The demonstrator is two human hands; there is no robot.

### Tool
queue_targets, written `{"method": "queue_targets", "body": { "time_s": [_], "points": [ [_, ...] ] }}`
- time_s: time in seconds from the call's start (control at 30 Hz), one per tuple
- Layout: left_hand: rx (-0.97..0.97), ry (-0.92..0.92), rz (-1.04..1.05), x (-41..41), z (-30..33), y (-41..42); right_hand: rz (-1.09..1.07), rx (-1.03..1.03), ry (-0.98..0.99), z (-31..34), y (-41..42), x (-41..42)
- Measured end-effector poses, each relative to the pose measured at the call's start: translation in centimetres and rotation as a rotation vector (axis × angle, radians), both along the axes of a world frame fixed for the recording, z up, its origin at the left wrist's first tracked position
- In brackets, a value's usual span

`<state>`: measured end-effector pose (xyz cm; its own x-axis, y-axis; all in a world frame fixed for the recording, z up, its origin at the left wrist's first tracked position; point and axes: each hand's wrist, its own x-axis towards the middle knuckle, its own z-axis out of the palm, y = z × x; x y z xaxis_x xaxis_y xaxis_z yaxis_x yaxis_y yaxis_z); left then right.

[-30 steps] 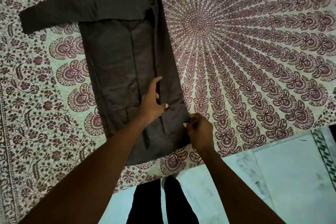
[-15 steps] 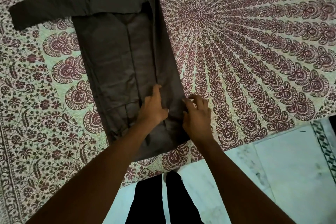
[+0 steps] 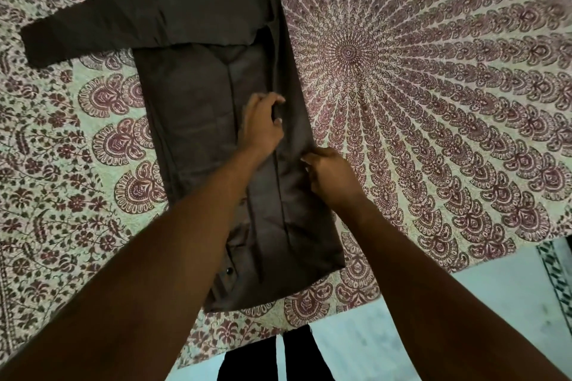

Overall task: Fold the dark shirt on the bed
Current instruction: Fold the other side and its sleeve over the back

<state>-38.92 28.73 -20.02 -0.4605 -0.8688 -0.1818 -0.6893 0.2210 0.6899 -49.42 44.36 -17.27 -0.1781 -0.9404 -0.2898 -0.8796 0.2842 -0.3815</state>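
- Bed (image 3: 433,102) is wearing a printed spread, maroon on pale green w/ a big radiating mandala on the right side & paisley/flower borders on the left.
- Pale tiled floor (image 3: 464,303) is showing at the bottom right, just past the bed's near edge; a patterned tile strip is running along the far right.
- Person's dark-trousered legs (image 3: 291,356) are standing at the bed edge, bottom centre.
- Dark shirt (image 3: 192,120) is lying flat on the spread, left of the mandala centre, already narrowed into a long strip.
- Its long axis is running from the near bed edge away toward the top of view; hem end is pointing at the person, shoulder end away.
- One sleeve (image 3: 93,31) is sticking out sideways to the left, lying across the body's axis.
- Right-side panel is lying folded over the body, w/ a lengthwise seam showing.
- Left hand (image 3: 263,124) is reaching further up, fingers curling in & pinching the folded panel's inner edge.
- Right hand (image 3: 331,173) is sitting nearer, at the shirt's right edge, fingers curling & gripping the cloth there.
- Both forearms are stretching out from below, bare, converging on the shirt.
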Motion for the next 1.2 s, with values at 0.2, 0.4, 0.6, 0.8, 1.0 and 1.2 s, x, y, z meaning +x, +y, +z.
{"method": "queue_targets", "body": {
  "time_s": [0.2,0.4,0.6,0.8,1.0,1.2],
  "points": [
    [0.044,-0.215,-0.159,-0.9,1.0,-4.4,0.013,0.052,0.055,0.1,-4.7,-0.9],
    [0.125,-0.176,-0.088,-0.3,1.9,-7.0,0.041,0.071,-0.002,1.5,-11.1,-2.4],
    [0.221,0.075,0.142,-2.4,3.3,-11.6,-0.042,0.119,0.000,1.9,-16.8,-3.6],
    [-0.166,-0.312,0.125,-4.5,3.2,-15.5,-0.020,-0.048,-0.025,0.1,-22.5,-5.4],
    [-0.210,-0.463,-0.234,-3.5,2.4,-20.2,-0.026,0.008,-0.029,-0.1,-26.6,-7.1],
    [-0.298,-0.444,-0.199,-0.6,3.4,-22.9,-0.027,0.068,-0.059,-0.4,-30.5,-7.9]
  ]
}}
